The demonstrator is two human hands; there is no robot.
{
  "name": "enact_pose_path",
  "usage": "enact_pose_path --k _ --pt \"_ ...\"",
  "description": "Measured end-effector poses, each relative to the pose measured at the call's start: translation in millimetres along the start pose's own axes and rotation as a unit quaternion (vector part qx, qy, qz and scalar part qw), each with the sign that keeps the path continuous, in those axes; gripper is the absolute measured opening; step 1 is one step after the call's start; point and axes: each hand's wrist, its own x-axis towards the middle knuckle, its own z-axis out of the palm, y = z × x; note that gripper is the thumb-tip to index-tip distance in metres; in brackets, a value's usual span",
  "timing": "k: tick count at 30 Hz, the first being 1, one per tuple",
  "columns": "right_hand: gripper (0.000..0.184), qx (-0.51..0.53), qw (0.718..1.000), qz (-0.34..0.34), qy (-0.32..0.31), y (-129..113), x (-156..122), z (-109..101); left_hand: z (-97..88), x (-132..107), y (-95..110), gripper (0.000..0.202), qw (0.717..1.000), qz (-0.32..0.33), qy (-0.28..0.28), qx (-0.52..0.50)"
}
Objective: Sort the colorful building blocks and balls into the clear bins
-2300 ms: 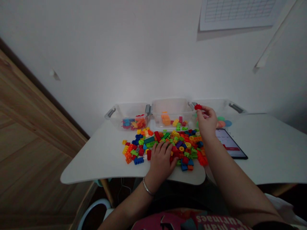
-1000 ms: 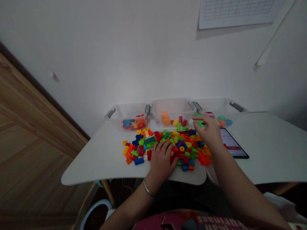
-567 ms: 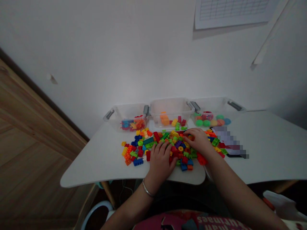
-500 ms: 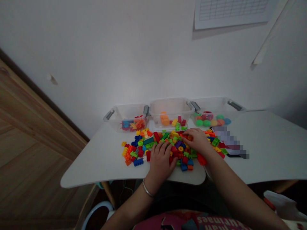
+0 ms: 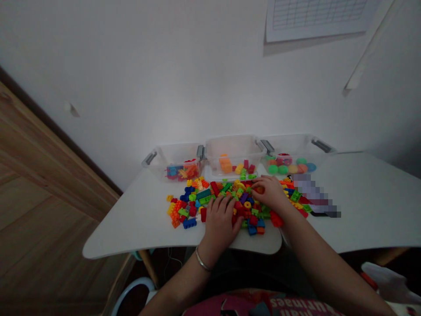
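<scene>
Colourful plastic building blocks [image 5: 204,193] lie in a loose heap on the white table [image 5: 131,224]. My left hand [image 5: 219,221] rests palm down on the near side of the heap, its fingers spread over red blocks and holding nothing. On the right of the heap, the fingers and thumb of my right hand [image 5: 271,193] curve round an orange building block [image 5: 259,190], which shows in part between them. A purple block [image 5: 244,198] and a yellow ring-shaped piece [image 5: 247,205] lie just left of that hand.
Behind the heap, three clear bins stand along the wall: a left bin [image 5: 158,162] with bagged pieces, a middle bin [image 5: 213,151] with several blocks, a right bin [image 5: 296,145] with coloured balls. A blurred-out flat object [image 5: 312,191] lies right of the heap.
My right hand has shifted very slightly to the right, its fingers still round the orange block. My left hand and the heap look the same.
</scene>
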Motion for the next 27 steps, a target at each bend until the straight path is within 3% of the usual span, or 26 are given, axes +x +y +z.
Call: enact_pose_path --k 8,12,18,22,27 --pt "0.021 0.128 0.978 0.034 0.160 -1.5 0.7 -19.3 -0.7 -0.4 0.5 0.045 1.000 -0.004 -0.006 -0.001" --pt "0.028 0.183 0.935 0.120 0.279 -7.7 10.6 -32.9 -1.0 -0.2 0.6 0.045 1.000 -0.005 -0.007 -0.002" --pt "0.035 0.259 0.893 0.145 0.338 -9.8 50.6 -48.5 -0.5 -1.7 -0.2 0.044 1.000 -0.004 -0.004 -0.001" --pt "0.038 0.243 0.903 0.133 0.328 -11.8 81.6 -54.2 -0.4 -2.7 -0.5 0.045 1.000 -0.001 0.000 0.000" --pt "0.039 0.140 0.955 0.163 0.202 -13.9 100.8 -49.6 -0.4 -2.6 -1.0 0.045 1.000 -0.003 0.000 0.002"
